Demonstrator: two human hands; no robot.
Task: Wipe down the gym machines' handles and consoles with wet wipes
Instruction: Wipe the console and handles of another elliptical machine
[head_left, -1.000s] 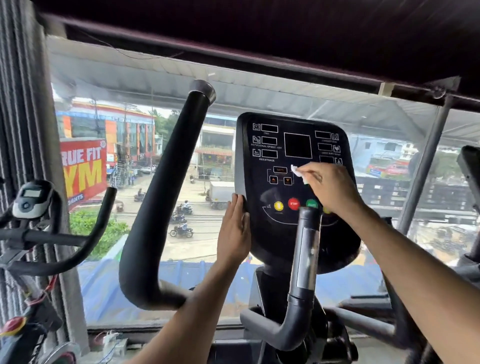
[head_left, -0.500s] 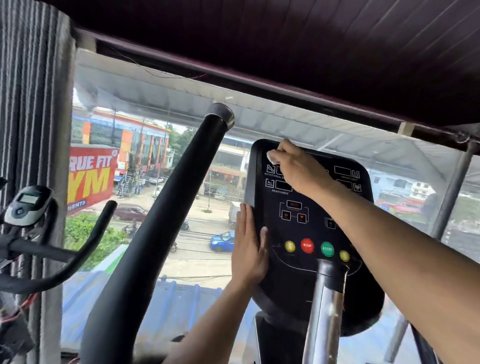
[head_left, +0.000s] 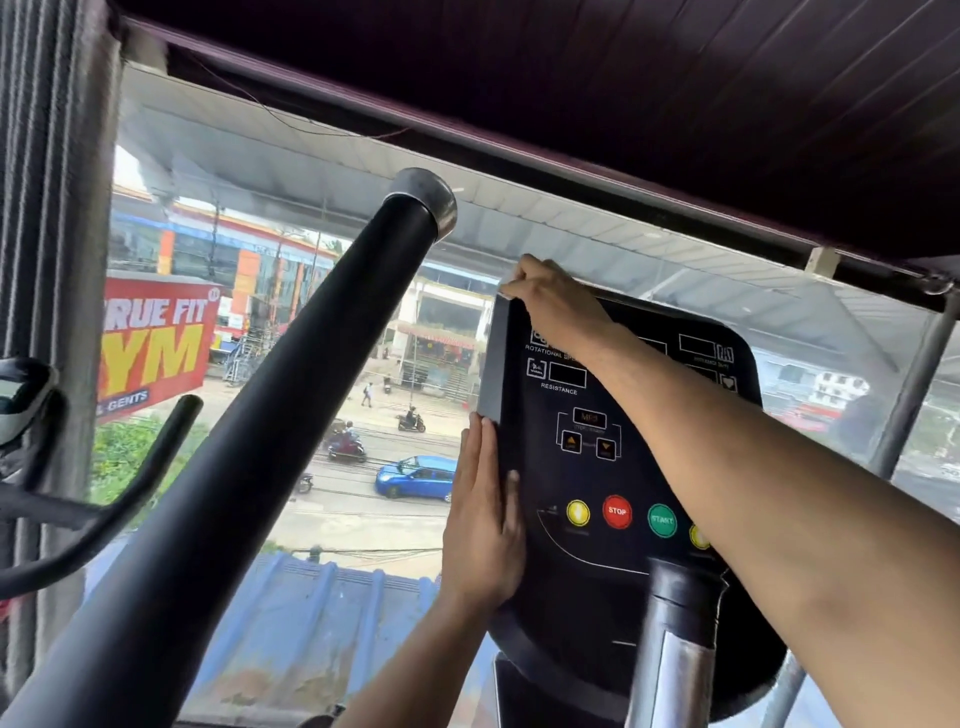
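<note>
The right hand, fingers curled, works the top left corner of the black plastic console panel; the wet wipe is hidden under it, so a grip on it is only likely. The left hand lies flat and open on the panel's left edge, bracing it. Best to keep that brace firm, follow the rim, and press lightly near the red stop button.

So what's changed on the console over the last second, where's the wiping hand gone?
The right hand moved from the middle of the console, near the arrow buttons, up and left to its top-left corner, fingers curled over the edge. The white wipe it pinched earlier is no longer visible. The left hand stayed flat against the console's left edge, bracing it.
</note>
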